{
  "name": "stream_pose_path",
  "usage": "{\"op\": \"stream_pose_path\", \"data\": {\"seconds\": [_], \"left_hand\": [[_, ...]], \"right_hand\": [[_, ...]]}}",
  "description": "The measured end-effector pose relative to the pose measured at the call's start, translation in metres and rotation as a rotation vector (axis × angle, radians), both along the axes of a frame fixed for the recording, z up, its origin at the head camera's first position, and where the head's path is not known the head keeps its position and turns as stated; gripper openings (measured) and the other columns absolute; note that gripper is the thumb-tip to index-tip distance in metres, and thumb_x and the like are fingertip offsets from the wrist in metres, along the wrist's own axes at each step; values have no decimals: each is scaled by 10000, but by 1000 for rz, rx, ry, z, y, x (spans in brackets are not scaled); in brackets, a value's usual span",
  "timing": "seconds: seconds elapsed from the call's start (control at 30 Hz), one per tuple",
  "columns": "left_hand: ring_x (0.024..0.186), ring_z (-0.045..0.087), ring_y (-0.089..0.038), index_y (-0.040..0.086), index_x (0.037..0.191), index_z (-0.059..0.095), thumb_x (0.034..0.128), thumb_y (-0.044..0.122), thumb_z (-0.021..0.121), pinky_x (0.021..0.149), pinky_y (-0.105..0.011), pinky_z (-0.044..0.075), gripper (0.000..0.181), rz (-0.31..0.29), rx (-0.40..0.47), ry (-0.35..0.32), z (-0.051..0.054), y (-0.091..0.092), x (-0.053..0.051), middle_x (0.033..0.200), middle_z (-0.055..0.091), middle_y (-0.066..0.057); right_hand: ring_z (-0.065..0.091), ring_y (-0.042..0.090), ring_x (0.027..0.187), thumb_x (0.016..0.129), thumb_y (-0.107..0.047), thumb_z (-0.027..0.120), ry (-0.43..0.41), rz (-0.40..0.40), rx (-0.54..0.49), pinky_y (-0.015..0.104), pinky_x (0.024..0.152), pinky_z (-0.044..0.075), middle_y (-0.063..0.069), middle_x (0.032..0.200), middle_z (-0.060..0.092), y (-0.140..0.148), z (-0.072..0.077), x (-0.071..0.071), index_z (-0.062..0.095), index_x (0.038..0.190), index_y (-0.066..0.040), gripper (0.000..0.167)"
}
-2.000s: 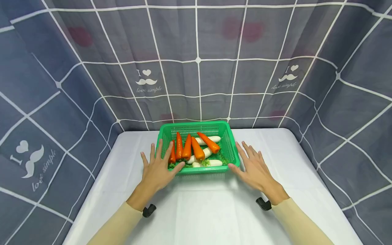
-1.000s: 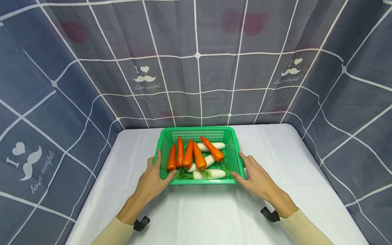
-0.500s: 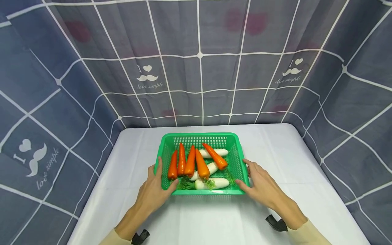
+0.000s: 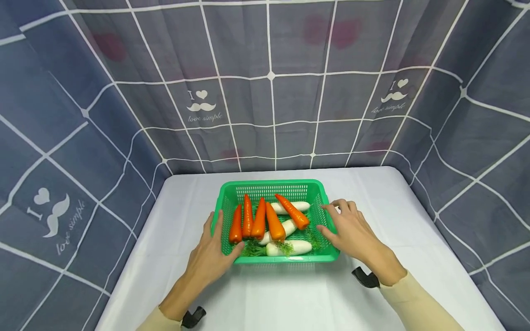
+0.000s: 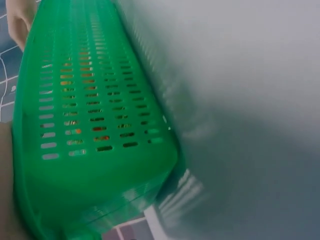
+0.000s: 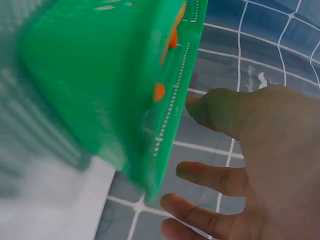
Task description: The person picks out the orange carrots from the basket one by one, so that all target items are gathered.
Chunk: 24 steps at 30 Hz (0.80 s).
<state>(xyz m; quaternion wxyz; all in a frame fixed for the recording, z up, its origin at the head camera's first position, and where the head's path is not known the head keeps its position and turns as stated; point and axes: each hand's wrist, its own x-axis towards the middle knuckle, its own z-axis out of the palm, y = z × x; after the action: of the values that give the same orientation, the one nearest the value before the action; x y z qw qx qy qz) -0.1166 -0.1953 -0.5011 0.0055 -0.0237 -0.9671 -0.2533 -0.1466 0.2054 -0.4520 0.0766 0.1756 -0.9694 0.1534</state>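
A green plastic basket (image 4: 285, 259) with slotted walls sits on the white-covered table, holding several orange carrots (image 4: 258, 218) and white radishes (image 4: 289, 248) with green tops. My left hand (image 4: 207, 259) grips its front left corner, thumb at the front rim and fingers along the left side. The left wrist view shows the slotted front wall of the basket (image 5: 100, 175) up close, partly hiding the vegetables. Over the right rim hovers my right hand (image 4: 356, 232), fingers spread. In the right wrist view, its fingers stand apart from the basket (image 6: 90, 75) and hold nothing.
White cloth (image 4: 285, 299) covers the table around the basket. A grey-blue curtain (image 4: 298, 101) with white grid lines encloses the back and both sides. A black strap (image 4: 193, 317) is on the left wrist, another strap (image 4: 366, 277) on the right.
Both hands came to the basket's sides and the basket slid toward me. Over the last half second it stayed put while my right hand lifted off its right rim; my left hand stays there.
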Motion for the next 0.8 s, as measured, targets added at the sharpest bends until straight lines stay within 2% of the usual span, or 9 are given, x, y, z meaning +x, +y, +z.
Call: {"op": "stream_pose_path", "data": {"seconds": [0.1, 0.23, 0.37, 0.53, 0.63, 0.8], "left_hand": [[1440, 677, -612, 149, 1895, 130, 1069, 680, 741, 505, -334, 516, 1157, -7, -12, 9, 0, -1, -6, 1968, 70, -220], [1608, 514, -638, 149, 1895, 129, 1069, 693, 733, 598, -441, 623, 1159, -15, -25, 9, 2, 0, -16, 1978, 37, -199], [1620, 480, -666, 139, 1893, 137, 1069, 678, 745, 643, -494, 656, 1157, -16, -31, 18, 1, 2, -24, 1982, 16, -186], [1604, 483, -686, 131, 1892, 130, 1076, 668, 740, 521, -379, 545, 1152, -11, -16, 11, 0, 6, -30, 1988, -24, -152], [1612, 494, -661, 146, 1894, 112, 1079, 686, 729, 467, -337, 479, 1156, -2, -11, -4, -1, 7, -30, 1992, -55, -124], [1600, 541, -615, 157, 1894, 120, 1073, 688, 738, 450, -333, 469, 1157, 16, -11, 2, -2, 7, -31, 1995, -54, -96]], "right_hand": [[628, 494, 1294, 1075, -350, 866, 18, 51, 19, 621, 975, 585, 257, 1466, 690, -10, 4, -14, 692, 1577, -76, 598], [663, 434, 1202, 1071, -344, 872, -37, 115, 32, 586, 947, 617, 230, 1445, 711, -25, 9, -34, 660, 1618, -80, 643], [682, 389, 1203, 1087, -352, 856, -160, 155, 30, 557, 890, 660, 226, 1494, 683, -40, 12, -56, 599, 1686, -104, 698], [706, 338, 1210, 1099, -309, 842, -305, 186, 31, 538, 974, 670, 246, 1548, 647, -55, 11, -80, 507, 1762, -120, 766], [700, 322, 1232, 1091, -287, 856, -356, 204, 36, 528, 1036, 652, 251, 1556, 656, -63, 8, -90, 476, 1783, -123, 807], [677, 364, 1364, 1071, -243, 879, -392, 234, 54, 551, 1100, 638, 259, 1563, 679, -72, 1, -101, 451, 1794, -111, 850]]}}
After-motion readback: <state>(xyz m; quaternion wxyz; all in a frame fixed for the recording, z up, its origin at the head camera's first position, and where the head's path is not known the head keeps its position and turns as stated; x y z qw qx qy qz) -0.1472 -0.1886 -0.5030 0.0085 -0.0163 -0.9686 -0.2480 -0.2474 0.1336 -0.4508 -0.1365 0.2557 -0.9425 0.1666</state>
